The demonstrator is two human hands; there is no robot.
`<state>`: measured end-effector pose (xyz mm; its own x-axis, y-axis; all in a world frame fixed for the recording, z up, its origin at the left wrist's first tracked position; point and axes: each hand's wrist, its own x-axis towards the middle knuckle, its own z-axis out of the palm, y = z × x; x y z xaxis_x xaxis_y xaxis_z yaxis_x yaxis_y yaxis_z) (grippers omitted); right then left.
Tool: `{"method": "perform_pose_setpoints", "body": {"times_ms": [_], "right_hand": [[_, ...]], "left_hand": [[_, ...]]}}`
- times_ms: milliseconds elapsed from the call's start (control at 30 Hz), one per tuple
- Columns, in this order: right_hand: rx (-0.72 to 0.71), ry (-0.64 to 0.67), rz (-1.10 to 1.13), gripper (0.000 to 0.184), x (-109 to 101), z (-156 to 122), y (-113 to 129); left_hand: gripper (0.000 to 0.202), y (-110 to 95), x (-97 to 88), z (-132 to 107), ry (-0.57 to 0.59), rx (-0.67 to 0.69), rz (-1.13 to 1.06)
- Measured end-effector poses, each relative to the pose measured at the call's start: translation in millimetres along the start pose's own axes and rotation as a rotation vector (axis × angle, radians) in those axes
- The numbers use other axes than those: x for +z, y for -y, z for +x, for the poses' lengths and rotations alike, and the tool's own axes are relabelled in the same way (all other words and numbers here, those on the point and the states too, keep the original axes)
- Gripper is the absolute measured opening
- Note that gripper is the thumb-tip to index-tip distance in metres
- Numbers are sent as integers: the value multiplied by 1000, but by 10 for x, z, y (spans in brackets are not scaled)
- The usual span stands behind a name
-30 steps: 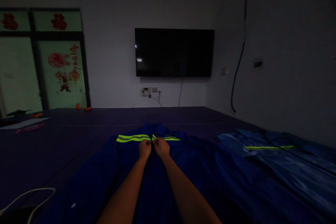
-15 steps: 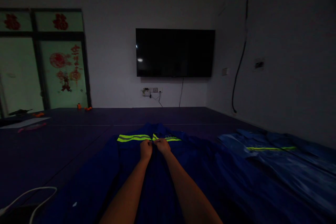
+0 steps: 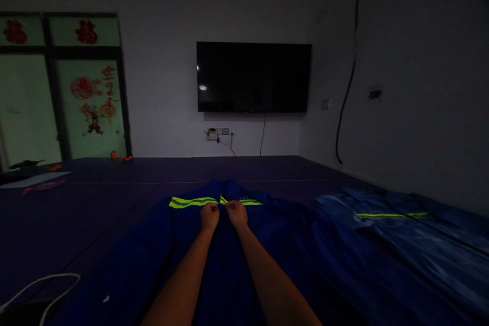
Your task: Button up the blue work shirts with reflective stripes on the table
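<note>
A dark blue work jacket [image 3: 183, 237] lies spread in front of me, its collar away from me. A yellow-green reflective strip [image 3: 193, 202] with a grey band crosses its chest and is split at the front opening. My left hand [image 3: 210, 216] is closed in a pinch on the left front edge, by the strip. Beside it, with a small gap between, my right hand [image 3: 237, 214] pinches the other front edge at about the same height. Fingertips are partly hidden and the light is dim, so any fastener there cannot be made out.
To the right lies a lighter blue garment [image 3: 401, 234] with a yellow-green strip. A white cable [image 3: 57, 276] loops at lower left. The purple surface [image 3: 126, 188] reaches the wall with the television [image 3: 254, 77]. Small orange objects [image 3: 127, 159] sit near the door.
My hands have drawn slightly apart, the left one moving a little left, widening the gap at the jacket front. The view has shifted very slightly.
</note>
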<state>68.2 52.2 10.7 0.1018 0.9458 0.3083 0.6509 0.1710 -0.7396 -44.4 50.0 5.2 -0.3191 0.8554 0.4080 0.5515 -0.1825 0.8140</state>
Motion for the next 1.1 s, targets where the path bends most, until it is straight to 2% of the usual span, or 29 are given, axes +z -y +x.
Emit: {"method": "perform_pose_setpoints", "body": {"times_ms": [367, 633, 767, 900, 1100], "right_hand": [[-116, 42, -160, 29, -15, -47, 59], [-248, 159, -324, 27, 1, -109, 82], [-311, 206, -357, 30, -13, -142, 74], [-371, 244, -354, 30, -57, -228, 43], [-394, 240, -313, 42, -172, -388, -19]], "left_hand": [[34, 25, 39, 46, 64, 21, -179], [31, 69, 107, 81, 175, -14, -250], [30, 59, 36, 60, 221, -36, -329], [30, 56, -85, -13, 218, -81, -413], [31, 33, -204, -169, 231, -97, -468]]}}
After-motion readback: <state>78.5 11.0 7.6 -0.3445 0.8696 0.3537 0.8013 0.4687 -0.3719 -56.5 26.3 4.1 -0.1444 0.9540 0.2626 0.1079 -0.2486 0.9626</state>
